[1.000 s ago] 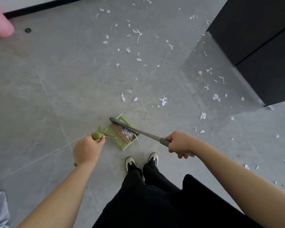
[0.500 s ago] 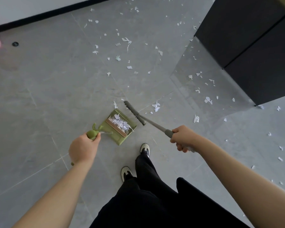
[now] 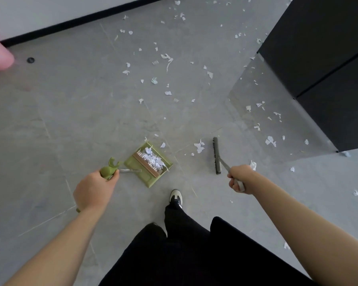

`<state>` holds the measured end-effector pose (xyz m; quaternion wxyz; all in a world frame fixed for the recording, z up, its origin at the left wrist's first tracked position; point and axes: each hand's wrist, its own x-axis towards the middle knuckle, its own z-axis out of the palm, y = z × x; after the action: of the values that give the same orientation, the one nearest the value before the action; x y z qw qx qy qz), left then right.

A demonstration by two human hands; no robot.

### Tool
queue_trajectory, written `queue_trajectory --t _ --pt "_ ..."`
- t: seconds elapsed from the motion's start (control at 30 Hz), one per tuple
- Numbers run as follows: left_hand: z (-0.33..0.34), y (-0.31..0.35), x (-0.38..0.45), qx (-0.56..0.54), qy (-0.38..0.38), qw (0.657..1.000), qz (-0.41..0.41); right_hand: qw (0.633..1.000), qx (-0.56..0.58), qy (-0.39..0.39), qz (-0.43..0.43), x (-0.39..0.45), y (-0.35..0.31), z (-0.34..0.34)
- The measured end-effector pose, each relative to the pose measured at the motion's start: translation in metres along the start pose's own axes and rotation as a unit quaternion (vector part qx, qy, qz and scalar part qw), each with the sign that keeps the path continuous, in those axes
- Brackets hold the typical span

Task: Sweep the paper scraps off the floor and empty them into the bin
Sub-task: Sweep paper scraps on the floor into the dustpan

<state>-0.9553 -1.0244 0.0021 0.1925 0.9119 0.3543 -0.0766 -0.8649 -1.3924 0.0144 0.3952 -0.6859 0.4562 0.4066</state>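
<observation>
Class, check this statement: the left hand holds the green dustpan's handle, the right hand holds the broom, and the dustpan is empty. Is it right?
Not quite. The head view shows the dustpan already holds paper scraps. The left hand and right hand with the broom are as stated.

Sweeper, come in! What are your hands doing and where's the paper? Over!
Left hand grips the green long-handled dustpan, torn white paper scraps piled inside. Right hand grips the grey broom, head right of pan. Many scraps on floor; bin not seen.
</observation>
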Motion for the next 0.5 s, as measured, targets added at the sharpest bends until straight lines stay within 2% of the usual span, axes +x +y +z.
queue_trajectory --t 0.1,0.5 --pt "-0.003 0.01 0.007 0.0 0.012 1.0 -0.01 0.997 0.064 -0.008 0.051 0.015 -0.015 -0.007" --pt "-0.029 -0.002 0.044 0.02 0.012 0.999 -0.047 0.996 -0.031 -0.087 0.021 -0.002 -0.07 0.05"
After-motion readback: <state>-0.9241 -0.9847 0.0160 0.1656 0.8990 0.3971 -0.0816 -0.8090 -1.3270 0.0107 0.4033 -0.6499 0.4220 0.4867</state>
